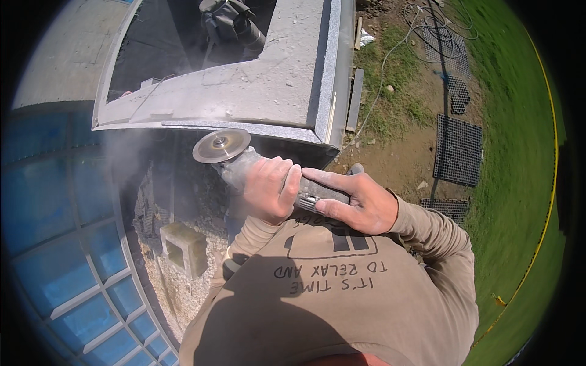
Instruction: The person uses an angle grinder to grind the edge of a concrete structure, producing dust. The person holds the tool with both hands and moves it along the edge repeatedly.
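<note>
My left hand (268,186) wraps round the front of a dusty angle grinder (314,192), and my right hand (366,207) grips the rear of its body. The grinder's round metal cutting disc (221,144) sits just below the front edge of a pale slab (287,73) with speckled grey edging and a large dark opening. A dusty dark object (235,30) stands inside the opening. Pale dust drifts left of the disc, hazing what lies behind it. My tan shirt and sleeves fill the lower middle.
Blue panels in a light grid (43,213) lie at left, beside gravel and a concrete block (183,247). At right are dirt, grass (510,183), black grid mats (458,148), coiled hose or cable (427,27), loose boards (354,100) and a yellow line along the grass.
</note>
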Action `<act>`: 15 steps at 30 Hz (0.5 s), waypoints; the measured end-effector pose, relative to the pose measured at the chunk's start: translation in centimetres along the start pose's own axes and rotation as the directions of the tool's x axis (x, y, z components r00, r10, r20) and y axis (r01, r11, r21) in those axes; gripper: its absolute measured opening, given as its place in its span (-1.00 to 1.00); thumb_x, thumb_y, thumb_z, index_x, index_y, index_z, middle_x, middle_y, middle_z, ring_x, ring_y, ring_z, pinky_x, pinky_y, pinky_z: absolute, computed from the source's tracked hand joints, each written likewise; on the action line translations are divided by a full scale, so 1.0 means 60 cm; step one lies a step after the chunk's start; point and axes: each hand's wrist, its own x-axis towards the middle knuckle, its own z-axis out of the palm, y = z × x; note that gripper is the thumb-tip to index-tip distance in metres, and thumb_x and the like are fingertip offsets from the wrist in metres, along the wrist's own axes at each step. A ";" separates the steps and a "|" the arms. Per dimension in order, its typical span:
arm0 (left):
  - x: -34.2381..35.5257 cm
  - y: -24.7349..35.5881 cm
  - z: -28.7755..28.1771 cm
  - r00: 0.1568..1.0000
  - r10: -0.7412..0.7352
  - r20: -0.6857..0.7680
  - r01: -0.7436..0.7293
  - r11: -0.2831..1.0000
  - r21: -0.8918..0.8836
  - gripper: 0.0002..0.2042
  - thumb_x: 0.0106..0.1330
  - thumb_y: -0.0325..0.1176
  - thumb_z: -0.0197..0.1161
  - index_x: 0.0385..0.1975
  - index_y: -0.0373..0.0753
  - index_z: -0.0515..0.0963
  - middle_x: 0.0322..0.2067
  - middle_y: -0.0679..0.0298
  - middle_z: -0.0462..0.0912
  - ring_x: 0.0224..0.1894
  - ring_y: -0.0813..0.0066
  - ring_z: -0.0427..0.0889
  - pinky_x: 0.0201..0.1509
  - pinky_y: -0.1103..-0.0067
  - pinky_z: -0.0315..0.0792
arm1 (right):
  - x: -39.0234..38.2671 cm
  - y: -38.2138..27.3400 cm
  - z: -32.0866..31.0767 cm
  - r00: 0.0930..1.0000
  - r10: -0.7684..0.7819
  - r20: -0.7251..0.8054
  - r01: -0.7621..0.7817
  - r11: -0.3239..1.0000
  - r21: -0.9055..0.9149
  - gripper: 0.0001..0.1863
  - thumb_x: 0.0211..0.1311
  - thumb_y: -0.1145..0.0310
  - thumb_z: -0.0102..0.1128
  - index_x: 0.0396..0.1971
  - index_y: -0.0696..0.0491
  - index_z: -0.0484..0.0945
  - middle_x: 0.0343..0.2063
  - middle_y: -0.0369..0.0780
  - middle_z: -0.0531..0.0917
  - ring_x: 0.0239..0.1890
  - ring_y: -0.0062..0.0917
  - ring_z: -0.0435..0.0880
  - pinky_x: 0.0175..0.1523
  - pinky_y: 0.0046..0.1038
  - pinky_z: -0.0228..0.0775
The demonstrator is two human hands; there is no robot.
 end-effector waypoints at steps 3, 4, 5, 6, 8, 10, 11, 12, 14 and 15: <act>-0.003 -0.006 -0.001 1.000 -0.014 0.023 0.015 0.999 -0.030 -0.69 0.20 -0.46 0.31 -0.03 -0.24 0.60 -0.14 0.17 0.70 -0.09 0.15 0.72 0.04 0.19 0.59 | 0.006 0.005 0.001 0.999 0.033 0.010 -0.034 0.995 0.089 -0.34 0.43 0.21 0.18 0.44 0.18 0.35 -0.44 -0.02 0.71 -0.42 -0.39 0.71 -0.18 -0.34 0.54; -0.004 -0.010 0.001 1.000 -0.007 0.020 0.007 1.000 -0.026 -0.69 0.20 -0.46 0.30 -0.02 -0.24 0.60 -0.14 0.17 0.70 -0.08 0.15 0.72 0.05 0.19 0.59 | 0.010 0.008 0.003 1.000 0.018 -0.007 -0.018 0.996 0.089 -0.34 0.43 0.21 0.18 0.43 0.18 0.35 -0.44 -0.01 0.71 -0.42 -0.39 0.71 -0.17 -0.34 0.54; -0.006 -0.016 0.003 1.000 -0.004 0.016 0.004 1.000 -0.023 -0.69 0.21 -0.46 0.30 -0.02 -0.23 0.60 -0.13 0.16 0.70 -0.08 0.14 0.72 0.05 0.19 0.59 | 0.018 0.010 0.008 1.000 0.003 -0.022 -0.001 0.996 0.088 -0.35 0.42 0.21 0.18 0.43 0.18 0.36 -0.43 0.00 0.70 -0.42 -0.39 0.71 -0.17 -0.34 0.54; -0.008 -0.022 0.006 1.000 -0.001 0.006 0.001 1.000 -0.024 -0.69 0.21 -0.46 0.29 -0.02 -0.23 0.60 -0.13 0.16 0.69 -0.08 0.14 0.72 0.05 0.19 0.59 | 0.023 0.013 0.011 0.999 0.027 -0.024 -0.025 0.997 0.077 -0.35 0.42 0.21 0.19 0.43 0.18 0.36 -0.43 0.02 0.70 -0.41 -0.38 0.71 -0.17 -0.34 0.54; -0.013 -0.033 0.007 1.000 -0.009 0.019 0.010 1.000 -0.024 -0.69 0.22 -0.46 0.28 -0.02 -0.22 0.60 -0.12 0.16 0.69 -0.07 0.13 0.72 0.06 0.18 0.59 | 0.030 0.018 0.013 1.000 0.004 -0.010 -0.003 0.996 0.092 -0.34 0.47 0.18 0.18 0.45 0.16 0.34 -0.21 0.00 0.74 -0.19 -0.43 0.72 0.00 -0.38 0.53; -0.018 -0.043 0.010 1.000 -0.018 0.022 0.018 1.000 -0.019 -0.69 0.22 -0.46 0.28 -0.01 -0.22 0.60 -0.11 0.16 0.69 -0.06 0.13 0.72 0.08 0.18 0.58 | 0.040 0.024 0.012 1.000 0.026 0.015 -0.027 0.997 0.078 -0.34 0.49 0.17 0.18 0.46 0.15 0.33 -0.09 -0.01 0.76 -0.08 -0.44 0.73 0.10 -0.39 0.52; -0.020 -0.047 0.011 1.000 -0.020 0.023 0.020 1.000 -0.015 -0.69 0.22 -0.46 0.27 -0.01 -0.22 0.60 -0.11 0.17 0.69 -0.06 0.13 0.72 0.08 0.18 0.58 | 0.045 0.028 0.013 0.999 0.040 0.024 -0.042 0.997 0.064 -0.34 0.48 0.17 0.18 0.47 0.15 0.32 -0.09 -0.01 0.76 -0.08 -0.44 0.73 0.11 -0.39 0.52; -0.022 -0.052 0.012 1.000 -0.021 0.023 0.021 1.000 -0.013 -0.69 0.22 -0.46 0.27 -0.01 -0.22 0.60 -0.11 0.17 0.69 -0.06 0.13 0.72 0.09 0.18 0.58 | 0.051 0.031 0.014 0.998 0.056 0.030 -0.057 0.997 0.050 -0.34 0.48 0.18 0.18 0.47 0.15 0.32 -0.08 -0.02 0.76 -0.08 -0.43 0.73 0.11 -0.38 0.52; -0.024 -0.060 0.015 0.999 -0.027 0.028 0.027 1.000 -0.006 -0.70 0.23 -0.45 0.27 -0.02 -0.21 0.60 -0.12 0.18 0.70 -0.05 0.15 0.72 0.12 0.17 0.57 | 0.064 0.038 0.020 1.000 -0.005 0.003 0.005 0.997 0.071 -0.34 0.47 0.21 0.18 0.47 0.16 0.32 -0.04 0.00 0.75 -0.05 -0.44 0.71 0.13 -0.38 0.51; -0.025 -0.063 0.017 0.999 -0.029 0.020 0.029 1.000 -0.004 -0.71 0.24 -0.44 0.27 -0.03 -0.21 0.61 -0.12 0.19 0.70 -0.05 0.15 0.73 0.12 0.17 0.57 | 0.071 0.042 0.023 1.000 -0.014 -0.003 0.014 0.996 0.092 -0.34 0.46 0.22 0.18 0.47 0.17 0.32 -0.01 0.00 0.74 -0.03 -0.45 0.71 0.14 -0.38 0.51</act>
